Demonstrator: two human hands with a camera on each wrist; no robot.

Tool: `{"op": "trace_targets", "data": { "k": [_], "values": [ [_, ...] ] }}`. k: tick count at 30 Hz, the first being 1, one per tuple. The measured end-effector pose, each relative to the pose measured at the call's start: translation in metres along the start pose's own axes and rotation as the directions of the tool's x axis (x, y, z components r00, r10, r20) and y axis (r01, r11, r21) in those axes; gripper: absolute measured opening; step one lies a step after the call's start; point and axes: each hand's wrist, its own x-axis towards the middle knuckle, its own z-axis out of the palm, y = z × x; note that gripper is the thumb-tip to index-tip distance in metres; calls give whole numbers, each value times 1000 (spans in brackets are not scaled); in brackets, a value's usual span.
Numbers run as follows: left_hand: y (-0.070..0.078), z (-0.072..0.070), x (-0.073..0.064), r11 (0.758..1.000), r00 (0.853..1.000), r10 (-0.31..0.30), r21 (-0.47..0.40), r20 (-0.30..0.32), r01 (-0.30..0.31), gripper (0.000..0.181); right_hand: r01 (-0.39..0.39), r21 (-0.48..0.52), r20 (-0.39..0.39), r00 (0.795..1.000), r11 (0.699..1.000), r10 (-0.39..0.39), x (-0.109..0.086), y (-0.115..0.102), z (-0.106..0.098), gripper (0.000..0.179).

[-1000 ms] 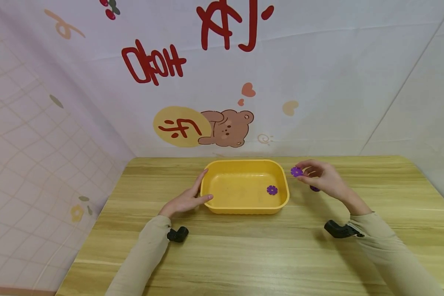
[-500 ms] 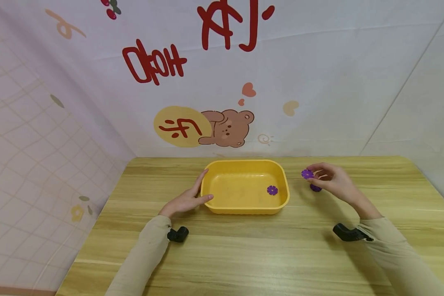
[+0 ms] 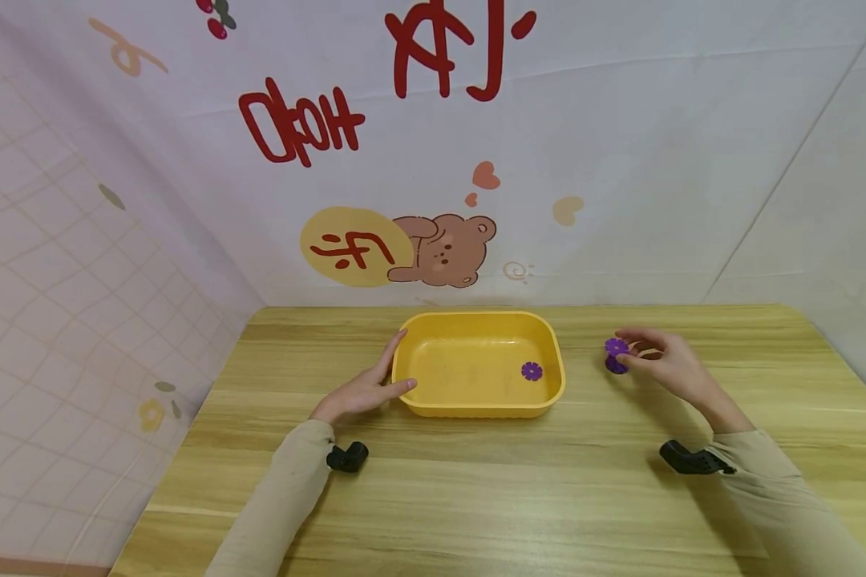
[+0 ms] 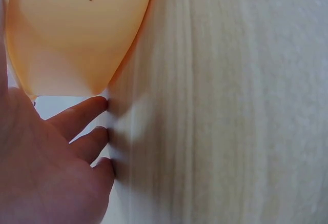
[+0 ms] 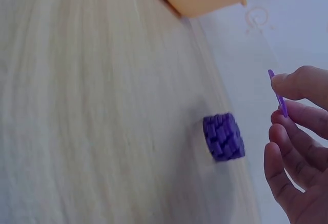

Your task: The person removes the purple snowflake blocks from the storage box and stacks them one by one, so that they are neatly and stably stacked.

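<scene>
A purple notched plastic disc with a small central hole [image 3: 617, 347] is pinched between the thumb and fingertips of my right hand [image 3: 667, 365], seen edge-on in the right wrist view. Below it, a short stack of the same discs [image 5: 224, 137] stands on the table, partly covered by the held one in the head view. Against the left end of a yellow plastic basin [image 3: 469, 411] rests my left hand [image 3: 361, 393], thumb over the near rim and index finger along the far corner. Its other fingers [image 4: 89, 144] touch the tabletop in the left wrist view.
One purple disc [image 3: 532, 371] lies flat inside the basin, toward its right end. The wooden table [image 3: 476, 497] meets a printed wall cloth [image 3: 621, 160] at its back edge. A black mount sits on each wrist.
My right hand has moved right and slightly toward the front with its disc, from beside the basin to over the stack. The left hand and basin have stayed put.
</scene>
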Motion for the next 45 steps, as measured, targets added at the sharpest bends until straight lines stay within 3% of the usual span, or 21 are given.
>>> {"op": "trace_targets", "data": {
  "k": [9,18,35,38,45],
  "values": [
    [33,-4,-15,1000,1000,-2,-1,24,2,88,-25,35,1,1000,999,25,-6,11,-2,32],
    [34,-4,-15,999,1000,-2,-33,13,3,88,-79,58,54,996,995,76,-9,23,-2,34],
    [36,-5,-17,1000,1000,-6,-25,22,6,87,-90,72,83,993,993,84,-8,26,0,35],
    [31,-4,-14,1000,1000,1,-19,20,0,87,-90,79,82,993,993,83,-9,26,0,35],
    [-4,1,3,1000,1000,23,-1,-4,-23,89,-103,88,77,992,991,96,-9,26,0,36]
  ]
}}
